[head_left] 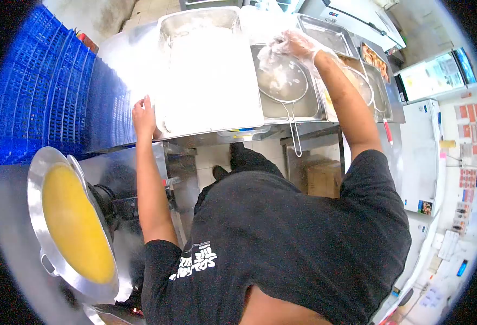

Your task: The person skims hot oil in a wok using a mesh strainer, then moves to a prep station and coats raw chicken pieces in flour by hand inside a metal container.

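Observation:
My left hand [143, 116] rests bare at the left edge of a large metal tray [161, 111]; one finger is stretched out and nothing shows in its grasp. The tray holds white powder, washed out by glare. In a clear plastic glove, my right hand [298, 46] is over a round wire strainer [292, 96]. Its fingers look closed, but the crumpled glove hides what they hold. Pale bits lie in the strainer, which sits across a metal pan [314, 111], its handle sticking out over the counter's edge.
Stacked blue plastic crates [38, 92] stand at left. Below them is a wide wok [35, 216] of yellow liquid. A second strainer [369, 89], a metal tray [330, 35] and a pan of browned food [375, 60] lie at right. A cardboard box [323, 179] sits under the counter.

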A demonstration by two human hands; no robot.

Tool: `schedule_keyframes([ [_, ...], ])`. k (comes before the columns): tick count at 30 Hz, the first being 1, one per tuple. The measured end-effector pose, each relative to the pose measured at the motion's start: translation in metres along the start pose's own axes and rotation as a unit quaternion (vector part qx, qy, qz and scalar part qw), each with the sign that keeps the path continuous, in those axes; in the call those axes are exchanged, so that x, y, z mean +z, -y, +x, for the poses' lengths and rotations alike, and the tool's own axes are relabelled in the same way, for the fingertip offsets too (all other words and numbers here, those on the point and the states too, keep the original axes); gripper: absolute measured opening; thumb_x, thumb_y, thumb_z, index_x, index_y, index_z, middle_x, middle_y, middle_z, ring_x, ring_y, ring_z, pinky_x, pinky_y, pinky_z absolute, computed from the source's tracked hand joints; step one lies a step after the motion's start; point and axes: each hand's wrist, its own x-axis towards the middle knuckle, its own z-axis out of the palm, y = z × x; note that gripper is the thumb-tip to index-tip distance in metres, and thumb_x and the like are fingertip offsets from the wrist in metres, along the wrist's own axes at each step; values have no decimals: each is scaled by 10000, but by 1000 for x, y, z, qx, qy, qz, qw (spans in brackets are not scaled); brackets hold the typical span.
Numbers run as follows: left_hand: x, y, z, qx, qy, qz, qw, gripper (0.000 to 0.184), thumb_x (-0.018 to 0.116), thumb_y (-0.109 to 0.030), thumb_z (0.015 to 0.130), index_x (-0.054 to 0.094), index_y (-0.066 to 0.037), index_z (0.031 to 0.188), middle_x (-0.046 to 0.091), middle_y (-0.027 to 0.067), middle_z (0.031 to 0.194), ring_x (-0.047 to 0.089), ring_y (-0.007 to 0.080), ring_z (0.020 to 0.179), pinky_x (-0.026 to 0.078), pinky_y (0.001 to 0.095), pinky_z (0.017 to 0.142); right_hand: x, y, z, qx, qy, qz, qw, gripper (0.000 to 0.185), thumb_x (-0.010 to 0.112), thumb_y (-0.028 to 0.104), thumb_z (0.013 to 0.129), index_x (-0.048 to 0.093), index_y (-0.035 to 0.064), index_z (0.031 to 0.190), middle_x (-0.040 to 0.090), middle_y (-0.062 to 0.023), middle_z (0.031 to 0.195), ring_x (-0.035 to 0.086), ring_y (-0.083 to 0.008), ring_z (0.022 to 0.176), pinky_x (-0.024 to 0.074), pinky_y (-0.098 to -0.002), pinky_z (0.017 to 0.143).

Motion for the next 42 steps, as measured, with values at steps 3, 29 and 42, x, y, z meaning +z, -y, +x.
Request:
schedule_keyframes([
  [3,11,-3,-13,0,3,-5,1000,610,430,-491,921,539,62,1155,498,273,1211,490,383,1125,369,423,978,4,-20,-1,10,55,-78,995,113,598,101,811,642,36,892,631,0,801,554,-89,709,434,-227,636],
  [29,1,-27,-36,11,-80,88,993,500,480,-474,882,621,-14,1018,570,160,1116,573,329,1011,450,426,869,298,-127,61,-95,271,-418,862,472,560,257,811,497,96,1250,568,-130,1173,541,-310,1060,432,-420,909],
  [42,4,-26,-32,27,-86,106,990,488,503,-450,862,617,-8,1036,579,178,1089,572,336,1017,461,450,860,353,-67,112,-194,240,-384,870,409,441,218,879,503,36,1241,551,-202,1189,541,-328,1075,414,-406,943],
])
